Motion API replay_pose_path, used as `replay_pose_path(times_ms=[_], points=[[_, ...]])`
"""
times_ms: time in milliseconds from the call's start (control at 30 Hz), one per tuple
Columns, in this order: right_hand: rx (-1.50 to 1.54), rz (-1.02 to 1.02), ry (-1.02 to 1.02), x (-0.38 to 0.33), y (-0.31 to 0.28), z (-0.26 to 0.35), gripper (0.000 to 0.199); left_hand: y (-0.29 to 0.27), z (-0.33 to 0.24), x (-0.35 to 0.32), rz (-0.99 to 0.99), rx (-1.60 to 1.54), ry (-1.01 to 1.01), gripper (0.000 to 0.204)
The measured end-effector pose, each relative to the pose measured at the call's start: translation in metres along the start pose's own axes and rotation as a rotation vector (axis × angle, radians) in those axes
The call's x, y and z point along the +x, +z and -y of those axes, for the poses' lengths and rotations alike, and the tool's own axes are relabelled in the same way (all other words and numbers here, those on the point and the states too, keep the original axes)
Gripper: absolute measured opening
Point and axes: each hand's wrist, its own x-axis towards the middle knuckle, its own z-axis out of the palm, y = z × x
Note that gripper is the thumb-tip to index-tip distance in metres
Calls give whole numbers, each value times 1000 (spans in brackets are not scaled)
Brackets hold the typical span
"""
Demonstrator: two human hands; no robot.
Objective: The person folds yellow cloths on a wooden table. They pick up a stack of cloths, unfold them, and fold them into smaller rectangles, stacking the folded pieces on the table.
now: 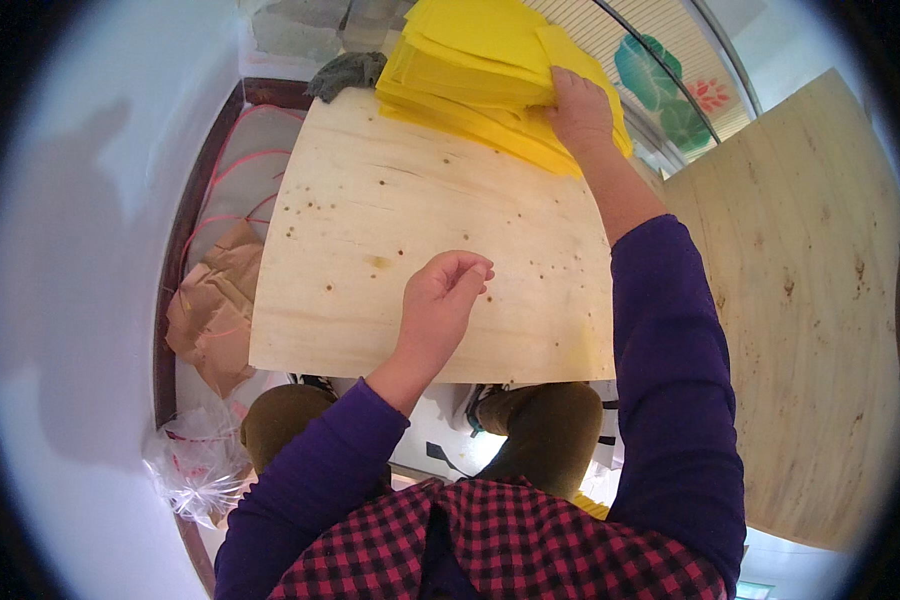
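A thick pile of yellow felt-like sheets (470, 60) lies at the far end of a pale wooden board (370, 200), with its layers fanned unevenly. At the pile's right side, my right hand (582, 112) pinches the edge of a top yellow sheet; the fingertips are partly hidden by the sheet. My left hand (445, 300) hangs over the near middle of the board, its fingers curled in and the thumb against them. Nothing shows in that hand. A dark grey crumpled cloth (346, 75) sits at the board's far left corner, touching the pile.
Another wooden board (800, 290) stands to the right. A patterned panel with green and red shapes (660, 90) is behind it. Brown paper (220, 310), pink cord (232, 155) and a clear plastic bag (205, 460) lie on the left by the white wall. My knees are under the near edge.
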Motion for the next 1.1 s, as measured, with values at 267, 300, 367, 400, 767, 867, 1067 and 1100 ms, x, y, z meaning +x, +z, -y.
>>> replay_pose_path(times_ms=[267,300,367,400,767,867,1067,1100], points=[[53,98,-26,23,-19,-18,44,2,-3,6,30,-65,-43,21],[58,121,-34,26,-22,-20,43,2,-3,7,43,-68,-41,22],[76,120,-55,30,-26,-22,40,3,-5,10,76,-86,-38,25],[87,121,-59,30,-27,-22,39,3,-6,11,79,-98,-37,26],[80,120,-49,27,-18,-22,27,25,-25,87,229,-429,-54,42],[92,101,-35,22,-17,-18,25,43,-34,134,185,-524,-87,49],[133,72,2,26,-11,-24,21,74,-46,194,150,-653,-121,66],[147,80,5,28,-10,-26,20,76,-48,201,150,-664,-120,67]])
